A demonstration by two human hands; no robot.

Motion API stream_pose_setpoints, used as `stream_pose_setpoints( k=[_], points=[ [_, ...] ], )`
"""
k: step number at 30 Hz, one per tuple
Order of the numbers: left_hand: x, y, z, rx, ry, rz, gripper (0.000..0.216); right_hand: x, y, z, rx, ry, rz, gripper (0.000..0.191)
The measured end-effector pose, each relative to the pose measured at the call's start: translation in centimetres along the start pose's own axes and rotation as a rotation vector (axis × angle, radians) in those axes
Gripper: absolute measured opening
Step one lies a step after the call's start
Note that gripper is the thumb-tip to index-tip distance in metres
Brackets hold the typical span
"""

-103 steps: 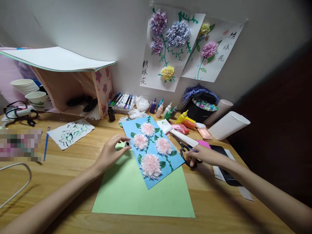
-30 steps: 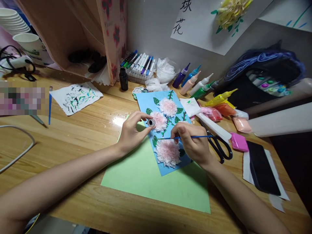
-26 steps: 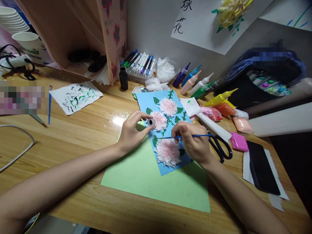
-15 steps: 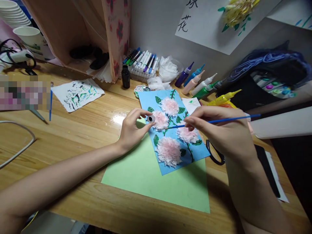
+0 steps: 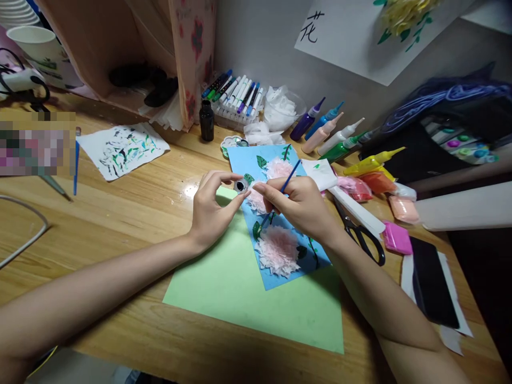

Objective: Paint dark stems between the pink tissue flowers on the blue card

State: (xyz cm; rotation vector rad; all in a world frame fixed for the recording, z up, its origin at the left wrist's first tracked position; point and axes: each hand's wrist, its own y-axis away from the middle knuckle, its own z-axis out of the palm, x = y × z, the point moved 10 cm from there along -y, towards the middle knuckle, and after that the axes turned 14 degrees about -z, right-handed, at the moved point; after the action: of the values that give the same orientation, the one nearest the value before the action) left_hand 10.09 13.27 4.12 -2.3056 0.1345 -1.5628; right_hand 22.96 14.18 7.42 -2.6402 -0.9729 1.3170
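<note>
Between the thumb and fingers of my left hand (image 5: 214, 208) is a small round cap (image 5: 240, 185) with a dark inside. My right hand (image 5: 298, 200) pinches a thin blue paintbrush (image 5: 291, 175), whose handle slants up to the right. Its tip points down near a green painted leaf (image 5: 256, 229) at the left side of the blue card (image 5: 276, 281). Pink paper flowers (image 5: 277, 250) stand out from the card; my right hand hides some of them. Beneath the card lies a light green sheet (image 5: 224, 288).
An open black bottle (image 5: 207, 121) stands by the markers (image 5: 240, 96). Paint squeeze bottles (image 5: 320, 133) line the back. Scissors (image 5: 362, 234), a pink packet (image 5: 397, 238) and a phone (image 5: 434, 282) lie at right. A paint-smeared tissue (image 5: 124, 149) is at left.
My right hand has moved left and turned, bringing the brush from nearly level to a steep slant with its tip lower on the card. My left hand with the cap has shifted slightly left.
</note>
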Motion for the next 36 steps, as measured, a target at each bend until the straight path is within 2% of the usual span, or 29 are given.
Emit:
stream_pose_setpoints(
  k=[16,36],
  points=[
    [0.0,0.0,0.3,-0.033,-0.011,0.003,0.020,0.4,0.2,0.8,-0.053,0.063,-0.020,0.057],
    [0.2,0.0,0.4,-0.036,0.001,0.001,0.022,0.2,0.1,-0.5,0.093,0.087,-0.076,0.049]
  ],
)
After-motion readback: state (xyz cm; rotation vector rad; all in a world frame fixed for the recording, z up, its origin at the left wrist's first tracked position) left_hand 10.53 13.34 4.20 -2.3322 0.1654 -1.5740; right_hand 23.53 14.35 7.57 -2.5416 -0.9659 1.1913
